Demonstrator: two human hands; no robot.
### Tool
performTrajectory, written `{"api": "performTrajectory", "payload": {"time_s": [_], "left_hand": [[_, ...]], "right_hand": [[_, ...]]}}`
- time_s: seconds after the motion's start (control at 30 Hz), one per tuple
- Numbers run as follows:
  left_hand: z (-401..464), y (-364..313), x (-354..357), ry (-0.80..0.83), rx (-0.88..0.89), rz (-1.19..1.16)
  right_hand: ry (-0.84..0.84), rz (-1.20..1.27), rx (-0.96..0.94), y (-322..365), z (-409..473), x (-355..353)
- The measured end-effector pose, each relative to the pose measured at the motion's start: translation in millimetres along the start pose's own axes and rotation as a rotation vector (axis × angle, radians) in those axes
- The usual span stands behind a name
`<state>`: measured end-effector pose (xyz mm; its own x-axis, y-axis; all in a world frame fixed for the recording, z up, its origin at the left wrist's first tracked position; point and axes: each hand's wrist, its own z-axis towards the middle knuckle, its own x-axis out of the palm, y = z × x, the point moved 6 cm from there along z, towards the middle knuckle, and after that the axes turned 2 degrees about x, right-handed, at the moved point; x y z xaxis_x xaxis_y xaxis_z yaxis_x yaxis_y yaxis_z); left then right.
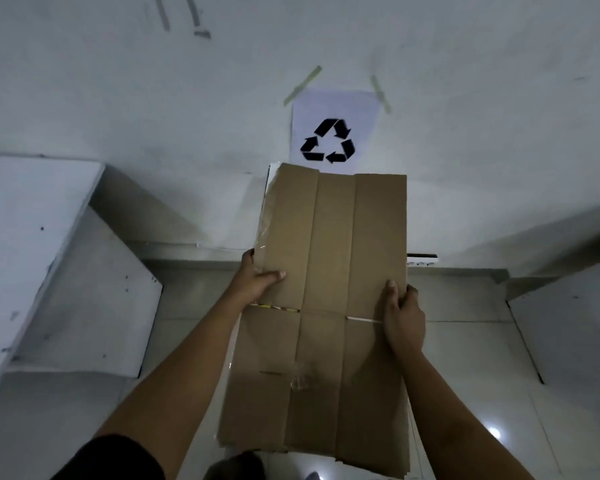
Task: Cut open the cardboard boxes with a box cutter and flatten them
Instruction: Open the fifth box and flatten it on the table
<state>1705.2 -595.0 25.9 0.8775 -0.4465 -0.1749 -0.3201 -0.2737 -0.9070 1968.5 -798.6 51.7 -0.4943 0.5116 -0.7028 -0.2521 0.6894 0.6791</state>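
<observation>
Head view: white wall point(465, 81) behind, pale tiled floor point(194, 299) below. Flattened cardboard box point(329, 271) held over floor, top edge near taped recycling sign point(329, 133). Left hand point(260, 277), right hand point(404, 317) gripping opposite side edges, thumbs on top.

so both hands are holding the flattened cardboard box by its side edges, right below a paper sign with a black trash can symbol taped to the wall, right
Not quite: the head view shows a black recycling symbol on the paper sign, not a trash can. The rest holds: the left hand and right hand hold the flattened cardboard box by its side edges below it.
</observation>
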Motion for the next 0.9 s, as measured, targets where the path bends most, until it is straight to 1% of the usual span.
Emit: {"api": "performTrajectory", "payload": {"time_s": [0.13, 0.2, 0.4, 0.6, 0.8, 0.9], "left_hand": [[43, 56, 18, 0.02, -0.082, -0.004], [69, 90, 27, 0.031, -0.094, 0.008], [147, 220, 64, 0.089, -0.118, 0.033], [217, 345, 106, 0.017, -0.147, 0.051], [274, 449, 133, -0.035, -0.149, 0.074], [295, 490, 141, -0.044, -0.149, 0.082]], "right_hand": [[0.051, -0.03, 0.022, -40, 46, 48], [0.062, -0.033, 0.023, -62, 69, 79], [0.092, -0.014, 0.01, -164, 134, 184], [0.135, -0.006, -0.019, -268, 197, 290], [0.115, -0.022, -0.007, -352, 236, 375], [0.113, -0.007, -0.014, -384, 248, 410]]}}
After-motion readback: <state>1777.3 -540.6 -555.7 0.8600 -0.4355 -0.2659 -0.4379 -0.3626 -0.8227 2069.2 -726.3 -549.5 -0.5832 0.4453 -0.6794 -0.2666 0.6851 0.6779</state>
